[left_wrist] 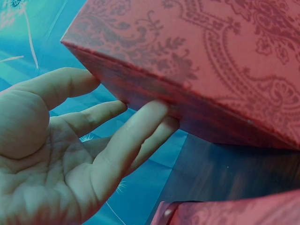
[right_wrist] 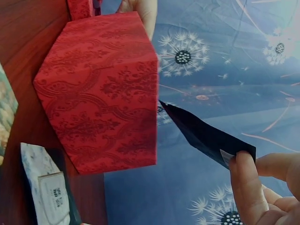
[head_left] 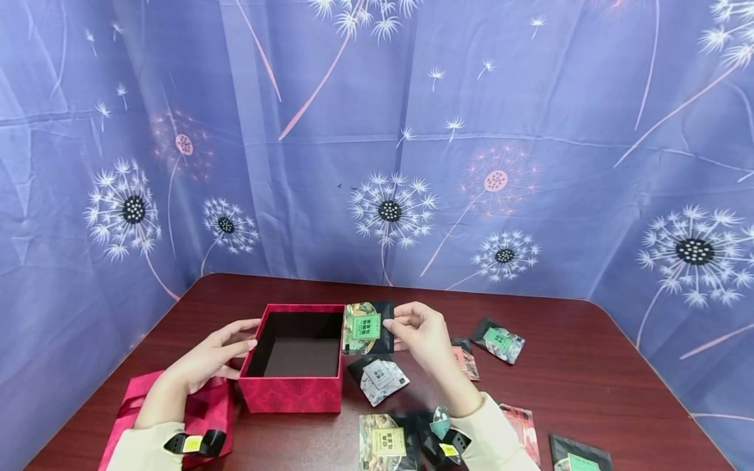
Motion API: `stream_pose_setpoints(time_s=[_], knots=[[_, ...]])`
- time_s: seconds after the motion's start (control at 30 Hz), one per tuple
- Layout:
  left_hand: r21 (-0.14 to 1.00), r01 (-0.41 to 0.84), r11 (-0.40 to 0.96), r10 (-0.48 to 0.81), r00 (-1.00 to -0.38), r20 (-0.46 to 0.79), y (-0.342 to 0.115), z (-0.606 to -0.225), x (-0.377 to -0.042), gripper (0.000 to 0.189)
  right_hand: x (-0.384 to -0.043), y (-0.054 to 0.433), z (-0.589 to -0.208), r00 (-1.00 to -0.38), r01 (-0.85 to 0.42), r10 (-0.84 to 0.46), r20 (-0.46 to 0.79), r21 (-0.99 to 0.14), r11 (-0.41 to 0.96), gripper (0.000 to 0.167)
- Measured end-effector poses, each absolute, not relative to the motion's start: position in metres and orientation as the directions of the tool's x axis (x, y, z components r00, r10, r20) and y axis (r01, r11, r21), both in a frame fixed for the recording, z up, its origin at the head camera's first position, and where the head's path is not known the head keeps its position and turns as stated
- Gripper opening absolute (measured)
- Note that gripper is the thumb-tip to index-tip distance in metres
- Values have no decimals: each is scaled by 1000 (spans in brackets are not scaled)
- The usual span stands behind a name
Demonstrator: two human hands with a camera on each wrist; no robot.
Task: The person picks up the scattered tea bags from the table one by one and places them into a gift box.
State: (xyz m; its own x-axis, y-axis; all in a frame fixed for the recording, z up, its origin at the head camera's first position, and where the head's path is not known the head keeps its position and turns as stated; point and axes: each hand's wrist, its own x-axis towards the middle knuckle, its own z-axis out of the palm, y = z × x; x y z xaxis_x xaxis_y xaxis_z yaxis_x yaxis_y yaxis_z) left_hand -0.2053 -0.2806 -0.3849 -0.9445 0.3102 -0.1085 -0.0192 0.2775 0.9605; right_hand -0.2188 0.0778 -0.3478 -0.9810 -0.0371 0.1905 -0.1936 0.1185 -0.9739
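- Tabletop (head_left: pixel 589 366) of dark red-brown wood carries everything, with a blue dandelion-print cloth (head_left: pixel 377 131) hung behind and around it.
- Red patterned gift box (head_left: pixel 292 392) stands open near the table's front left; its dark interior shows nothing inside, so by my reading no packet has gone in yet.
- Red lid (head_left: pixel 206 412) lies at the box's left, partly under the left forearm, already off.
- Left hand (head_left: pixel 215 356) rests with straight, relaxed fingers against the box's left wall; the left wrist view shows the fingertips (left_wrist: pixel 154 110) touching the box's lower edge, gripping nothing.
- Right hand (head_left: pixel 421 333) pinches a dark tea packet with a green label (head_left: pixel 368 327) by its edge between thumb and fingers, holding it upright just beside the box's right rim, above the table and not yet over the opening.
- Loose packets lie on the table right of the box: a white-labelled one (head_left: pixel 378 378) just below the held packet, a green-labelled one (head_left: pixel 499 340) farther right, a yellowish-labelled one (head_left: pixel 385 441) at the front edge, and several more partly hidden by the right sleeve.
- Judging from this, the filling is at its very start: one packet is in hand, and all the others are left.
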Motion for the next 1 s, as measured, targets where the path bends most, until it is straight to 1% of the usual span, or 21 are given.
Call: stream_pose_setpoints(time_s=[0.17,0.47,0.67,1.0], knots=[[961,-13,276,312,-944,-103,-282,-383,-204,65,-221,80,-345,-985,-174,-23,173,-982,79,17],[960,-9,280,315,-944,-100,-281,-384,-205,65,-219,71,-345,-983,-174,-59,172,-984,34,19],[959,-9,284,313,-944,-101,-280,-386,-206,65,-218,67,-349,-983,-166,-86,160,-983,72,20],[958,0,288,306,-948,-92,-280,-387,-205,64,-214,58,-357,-972,-198,-155,178,-972,127,20]])
